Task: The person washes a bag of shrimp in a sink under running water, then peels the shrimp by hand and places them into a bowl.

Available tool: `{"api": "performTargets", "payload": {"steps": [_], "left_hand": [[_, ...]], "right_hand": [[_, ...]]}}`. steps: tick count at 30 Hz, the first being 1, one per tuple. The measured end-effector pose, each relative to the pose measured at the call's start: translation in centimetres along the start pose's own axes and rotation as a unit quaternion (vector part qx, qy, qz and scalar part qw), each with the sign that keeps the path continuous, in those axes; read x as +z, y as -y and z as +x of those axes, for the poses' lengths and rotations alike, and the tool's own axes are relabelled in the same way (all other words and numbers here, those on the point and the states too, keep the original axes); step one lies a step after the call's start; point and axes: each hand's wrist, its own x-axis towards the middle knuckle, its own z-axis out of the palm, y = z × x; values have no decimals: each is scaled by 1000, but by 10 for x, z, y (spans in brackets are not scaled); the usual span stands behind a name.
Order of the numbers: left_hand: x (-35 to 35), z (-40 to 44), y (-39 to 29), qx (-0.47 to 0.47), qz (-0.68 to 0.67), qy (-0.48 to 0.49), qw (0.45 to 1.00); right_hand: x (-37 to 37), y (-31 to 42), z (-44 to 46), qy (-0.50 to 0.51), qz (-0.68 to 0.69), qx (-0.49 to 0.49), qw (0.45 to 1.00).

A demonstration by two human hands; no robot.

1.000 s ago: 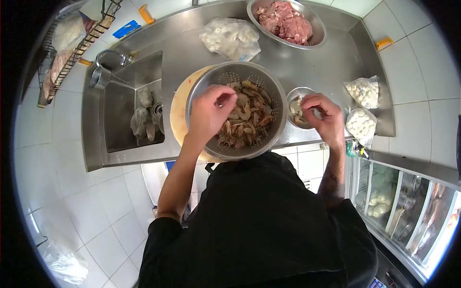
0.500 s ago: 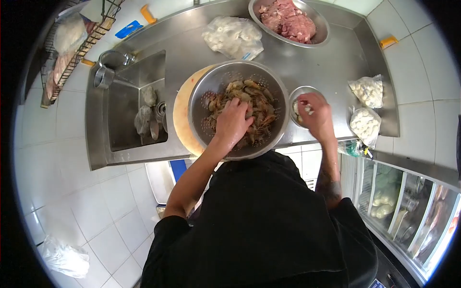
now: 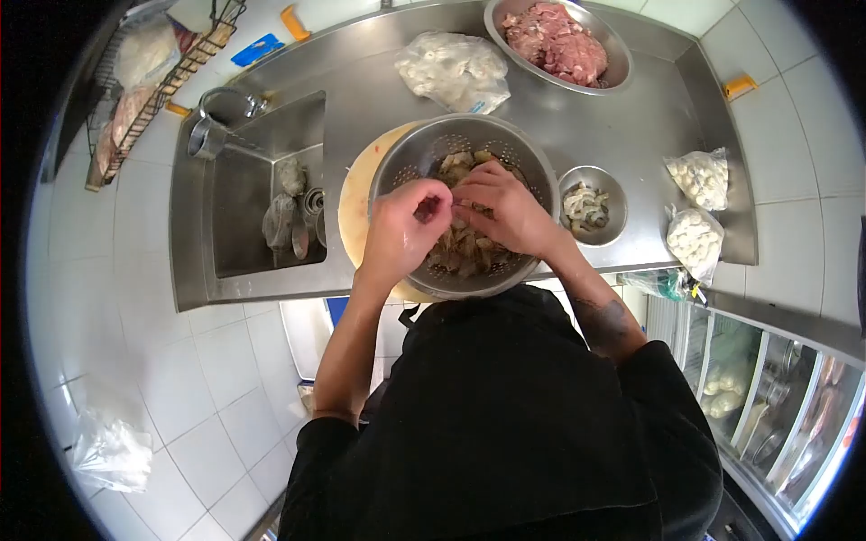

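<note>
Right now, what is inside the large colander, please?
The colander holds a heap of shrimp. The left hand and right hand hide part of it; shrimp below the top layer cannot be seen.

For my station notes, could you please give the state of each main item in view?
Large round perforated steel colander: holding brownish shrimp
Small round steel bowl: partly filled, pale shrimp
Wide rounded steel bowl: heaped with pink meat
Three clear countertop plastic bags: filled, closures unclear
Rectangular steel sink: holding greyish bundles
Bare left hand: fingers curled, over colander
Bare right hand: fingers bent toward left's
</note>
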Motion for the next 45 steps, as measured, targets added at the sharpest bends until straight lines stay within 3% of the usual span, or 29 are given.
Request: {"api": "performTargets", "payload": {"steps": [8, 11, 12, 13, 18, 21, 24, 27, 30, 33, 36, 39, 42, 45], "left_hand": [[11, -14, 48, 8, 249, -35, 968], [26, -9, 46, 86, 269, -59, 958], [29, -8, 51, 22, 203, 25, 979], [33, -7, 55, 21, 231, 58, 971], [40, 3, 67, -25, 305, 168, 937], [31, 6, 57, -52, 264, 144, 952], [28, 4, 58, 15, 206, 62, 976], [18, 3, 50, -32, 61, 46, 997], [8, -1, 45, -41, -34, 38, 998], [3, -2, 47, -33, -55, 47, 997], [7, -4, 40, -10, -19, -11, 1000], [11, -7, 45, -57, -88, -53, 993], [6, -8, 58, -130, -174, 7, 976], [1, -9, 48, -150, -294, 50, 943]], "right_hand": [[-14, -18, -7, -46, -151, 96, 983], [-12, -21, -10, -22, -167, 90, 982], [-10, -24, -11, -14, -171, 79, 982], [-8, -23, -13, -2, -171, 87, 981], [7, -16, -12, 53, -182, 93, 978], [27, -24, -14, 19, -207, 29, 978], [31, -21, -9, 43, -196, 17, 979], [28, -24, -3, 29, -84, 16, 996], [16, -7, 2, 32, -94, 29, 995], [20, -7, 0, 21, -91, 27, 995], [30, -18, -6, 26, 57, 107, 992], [11, 14, -2, 19, -98, 132, 986], [8, 20, -1, -62, -104, 109, 987], [0, 16, -1, 23, -28, 69, 997]]}}
